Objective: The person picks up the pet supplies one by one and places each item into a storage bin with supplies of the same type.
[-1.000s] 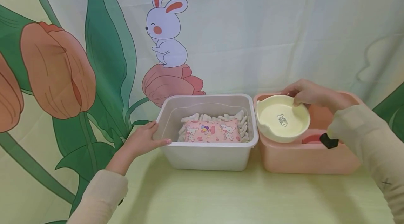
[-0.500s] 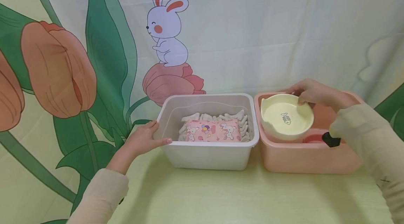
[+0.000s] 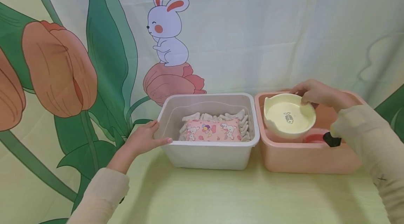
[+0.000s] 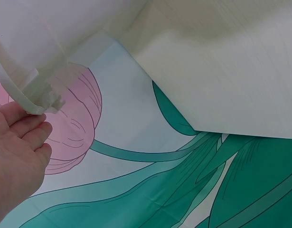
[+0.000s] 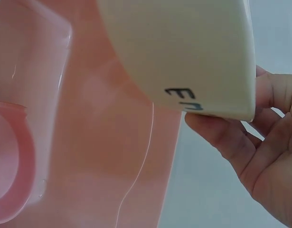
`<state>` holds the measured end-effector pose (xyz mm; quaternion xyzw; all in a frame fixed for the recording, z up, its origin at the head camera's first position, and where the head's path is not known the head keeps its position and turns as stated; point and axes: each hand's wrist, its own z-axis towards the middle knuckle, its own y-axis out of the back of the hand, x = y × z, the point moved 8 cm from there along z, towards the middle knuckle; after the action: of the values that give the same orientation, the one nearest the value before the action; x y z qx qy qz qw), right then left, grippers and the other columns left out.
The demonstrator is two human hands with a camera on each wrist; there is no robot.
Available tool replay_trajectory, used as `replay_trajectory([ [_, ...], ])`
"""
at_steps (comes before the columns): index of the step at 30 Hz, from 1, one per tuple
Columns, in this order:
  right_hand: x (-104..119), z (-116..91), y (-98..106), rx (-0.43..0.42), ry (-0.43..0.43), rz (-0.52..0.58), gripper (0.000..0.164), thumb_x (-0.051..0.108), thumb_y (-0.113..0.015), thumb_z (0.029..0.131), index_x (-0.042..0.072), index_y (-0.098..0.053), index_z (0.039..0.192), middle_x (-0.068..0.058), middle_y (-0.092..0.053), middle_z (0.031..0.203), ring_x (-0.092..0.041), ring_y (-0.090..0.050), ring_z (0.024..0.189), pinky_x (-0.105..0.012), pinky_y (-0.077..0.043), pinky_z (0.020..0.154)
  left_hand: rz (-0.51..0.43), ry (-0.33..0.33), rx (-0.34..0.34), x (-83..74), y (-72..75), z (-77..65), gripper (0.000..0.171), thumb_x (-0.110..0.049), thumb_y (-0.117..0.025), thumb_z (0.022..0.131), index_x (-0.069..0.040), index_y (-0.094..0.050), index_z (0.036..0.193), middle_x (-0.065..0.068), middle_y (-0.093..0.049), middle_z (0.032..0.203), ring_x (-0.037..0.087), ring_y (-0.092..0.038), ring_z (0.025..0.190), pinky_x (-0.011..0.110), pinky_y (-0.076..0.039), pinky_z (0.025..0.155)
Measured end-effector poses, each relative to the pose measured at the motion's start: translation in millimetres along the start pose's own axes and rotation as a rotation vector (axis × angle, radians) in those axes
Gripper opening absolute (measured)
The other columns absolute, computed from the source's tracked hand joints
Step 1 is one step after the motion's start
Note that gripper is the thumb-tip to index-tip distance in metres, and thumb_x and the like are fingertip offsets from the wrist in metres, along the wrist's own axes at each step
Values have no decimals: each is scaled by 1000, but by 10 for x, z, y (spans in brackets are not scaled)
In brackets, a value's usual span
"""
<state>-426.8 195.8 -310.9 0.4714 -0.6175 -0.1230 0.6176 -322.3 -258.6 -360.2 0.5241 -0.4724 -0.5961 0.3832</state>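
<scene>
My right hand point(image 3: 320, 94) pinches the back right rim of a pale yellow pet bowl point(image 3: 288, 113), with ear-shaped bumps and a fishbone drawing inside. The bowl is tilted over the left part of the pink bin point(image 3: 310, 159). Dark lettering shows on the bowl's outer wall point(image 5: 183, 57) in the right wrist view. Over at the white bin point(image 3: 208, 155), my left hand point(image 3: 142, 139) holds the front left corner of the rim, thumb on top. In the left wrist view, its fingertips point(image 4: 39, 118) lie right under that rim.
Inside the white bin lies a pink printed cushion point(image 3: 213, 131) with pale fringe-like pieces point(image 3: 241, 115) around it. A pink round dish point(image 5: 8, 161) sits in the pink bin. Both bins stand side by side on a pale table point(image 3: 221, 196), before a printed cloth backdrop point(image 3: 240, 41).
My right hand has carried the bowl a little to the right, from over the pink bin's left rim to above its opening. My left hand has stayed on the white bin.
</scene>
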Motion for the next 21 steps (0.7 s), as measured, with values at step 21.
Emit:
replay_trajectory([
  [21,-230,174,1,-37,-50,13,48,-9,-41,73,-8,-47,121,-20,-56,95,-17,-55,59,-34,-51,54,7,5,-2,13,-6,13,93,-65,-53,72,-2,-30,137,23,-31,139,41,-32,125,55,-35,94],
])
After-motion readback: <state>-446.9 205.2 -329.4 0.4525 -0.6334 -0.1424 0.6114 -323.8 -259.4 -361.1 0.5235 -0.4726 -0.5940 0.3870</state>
